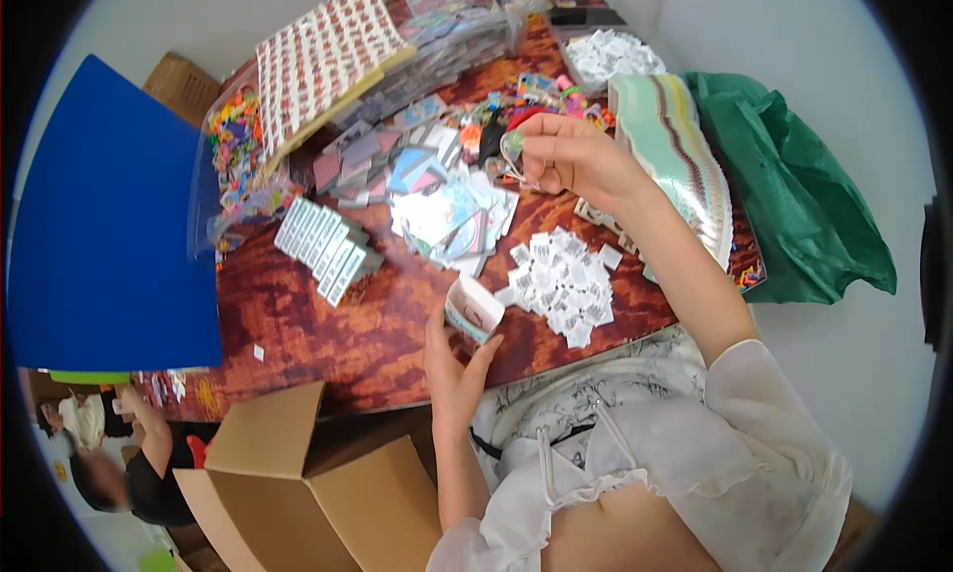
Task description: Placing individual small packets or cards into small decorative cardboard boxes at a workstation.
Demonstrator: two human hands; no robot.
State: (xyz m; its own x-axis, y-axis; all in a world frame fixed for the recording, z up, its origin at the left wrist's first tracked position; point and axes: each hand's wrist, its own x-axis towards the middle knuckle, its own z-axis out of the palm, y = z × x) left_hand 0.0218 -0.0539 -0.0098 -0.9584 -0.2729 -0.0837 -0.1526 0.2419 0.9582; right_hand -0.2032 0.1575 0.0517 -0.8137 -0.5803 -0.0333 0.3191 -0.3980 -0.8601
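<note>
My left hand (pixel 455 366) is wrapped round a small white and green cardboard box (pixel 478 304), its open top facing up near the table's front edge. Farther off, my right hand (pixel 568 155) pinches a small green trinket on a white cord loop (pixel 511 153); my fingers partly cover it. Below that hand lies a heap of small white printed slips (pixel 564 286). A pile of flat cards and pouches (pixel 452 213) is spread left of it. Rows of small filled boxes (pixel 323 247) stand together at the left.
A reddish wooden table (pixel 387 359) carries tubs of colourful trinkets (pixel 233 126), a sticker sheet (pixel 323 66), a tub of white pieces (pixel 611 56) and a stack of green card strips (pixel 665 145). Beside it are a green bag (pixel 794 195), an open carton (pixel 268 438) and a blue panel (pixel 114 235). Another person (pixel 149 473) sits at lower left.
</note>
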